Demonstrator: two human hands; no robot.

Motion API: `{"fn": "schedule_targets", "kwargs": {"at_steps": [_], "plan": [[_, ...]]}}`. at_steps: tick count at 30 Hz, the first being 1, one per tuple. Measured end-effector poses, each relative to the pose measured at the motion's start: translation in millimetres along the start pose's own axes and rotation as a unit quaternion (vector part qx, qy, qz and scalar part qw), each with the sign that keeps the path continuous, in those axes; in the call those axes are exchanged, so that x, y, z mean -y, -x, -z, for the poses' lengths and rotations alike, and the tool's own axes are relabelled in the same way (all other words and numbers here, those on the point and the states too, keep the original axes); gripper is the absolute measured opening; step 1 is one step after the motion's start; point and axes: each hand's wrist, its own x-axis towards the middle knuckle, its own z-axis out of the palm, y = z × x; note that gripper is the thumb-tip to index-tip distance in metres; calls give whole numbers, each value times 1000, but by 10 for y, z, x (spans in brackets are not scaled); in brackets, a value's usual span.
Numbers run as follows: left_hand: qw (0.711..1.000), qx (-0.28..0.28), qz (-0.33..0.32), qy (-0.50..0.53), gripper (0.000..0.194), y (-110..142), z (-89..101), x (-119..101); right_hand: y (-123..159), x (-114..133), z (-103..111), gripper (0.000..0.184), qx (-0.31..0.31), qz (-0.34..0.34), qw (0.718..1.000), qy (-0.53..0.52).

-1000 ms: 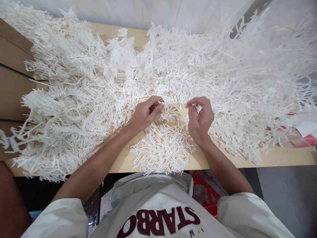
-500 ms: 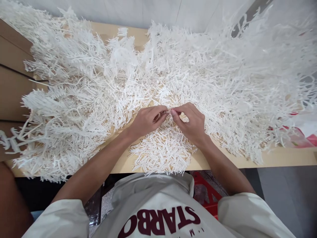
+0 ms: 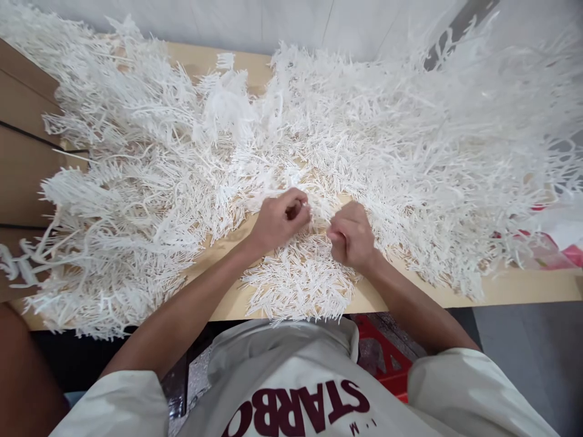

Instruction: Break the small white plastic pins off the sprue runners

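My left hand (image 3: 282,220) is curled with thumb and fingertips pressed together, just above a small heap of short white sticks (image 3: 300,282). Whatever it pinches is too small to make out. To its right my right hand (image 3: 353,235) is closed like a fist and slightly blurred; its fingers hide anything inside. A narrow gap separates the two hands. Thin, branching white strands (image 3: 136,200), plastic-looking, lie tangled in a large pile to the left. Another tangled white pile (image 3: 432,158) spreads to the right.
Below the piles is a tan tabletop (image 3: 510,288) with its front edge close to my body. Cardboard boxes (image 3: 22,164) stand at the left. A red and clear plastic bag (image 3: 546,252) lies at the right, and a pale wall (image 3: 291,21) rises behind.
My hands, which met at the fingertips, have moved apart. The right hand has drawn back toward me and curled more tightly; the left has shifted only slightly.
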Motion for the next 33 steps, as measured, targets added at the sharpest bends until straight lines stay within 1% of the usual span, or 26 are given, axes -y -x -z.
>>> {"fn": "schedule_targets", "kwargs": {"at_steps": [2, 3, 4, 5, 6, 7, 8, 9, 10, 11, 12, 14, 16, 18, 20, 22, 25, 28, 30, 31, 33], "plan": [[998, -31, 54, 28, 9, -20, 11, 28, -24, 101, 23, 20, -19, 45, 999, -22], [996, -33, 68, 40, 10, -23, 15, 38, -36, 140, 29, 17, -38, 74, 996, -30], [996, -25, 67, 46, 11, -22, 17, 43, -48, 161, 32, 14, -53, 96, 993, -31], [998, -13, 53, 44, 13, -16, 17, 43, -60, 162, 31, 16, -69, 97, 993, -22], [999, -3, 32, 37, 15, -7, 14, 39, -70, 142, 27, 18, -80, 70, 994, -3], [1000, 0, 11, 26, 17, 1, 10, 34, -79, 104, 21, 19, -89, 18, 995, 28], [1000, -6, -11, 15, 19, 8, 6, 28, -84, 55, 15, 18, -98, -53, 992, 65], [999, -17, -33, 3, 19, 13, 4, 23, -85, 1, 9, 16, -100, -127, 982, 97], [998, -26, -56, -9, 19, 15, 2, 19, -81, -51, 3, 16, -99, -184, 971, 116], [996, -32, -77, -22, 18, 16, 2, 18, -72, -95, -1, 18, -94, -212, 966, 119], [994, -36, -101, -34, 18, 16, 3, 18, -57, -129, -5, 21, -83, -212, 968, 106], [989, -41, -133, -44, 21, 19, 2, 26, -23, -161, -14, 33, -54, -166, 983, 52], [989, -52, -136, -29, 25, 32, -5, 44, 2, -154, -23, 44, -14, -129, 992, 1], [990, -65, -129, -7, 27, 51, -18, 69, 1, -131, -27, 43, 30, -140, 989, -39], [989, -74, -131, 6, 27, 65, -32, 93, -24, -111, -18, 37, 66, -181, 978, -80], [987, -78, -140, 16, 29, 68, -42, 108, -58, -101, 4, 31, 82, -233, 960, -132], [984, -96, -146, 39, 30, 51, -39, 106, -92, -97, 35, 25, 68, -302, 925, -222], [982, -116, -146, 27, 20, 26, -12, 81, -99, -97, 38, 26, 51, -346, 888, -299], [984, -96, -152, 7, 13, 16, 10, 61, -97, -99, 27, 26, 51, -357, 874, -324], [985, -82, -155, 4, 12, 14, 17, 52, -95, -102, 21, 26, 53, -358, 873, -328], [985, -59, -160, 16, 23, 19, 22, 41, -87, -112, 10, 26, 55, -358, 874, -325]]}}
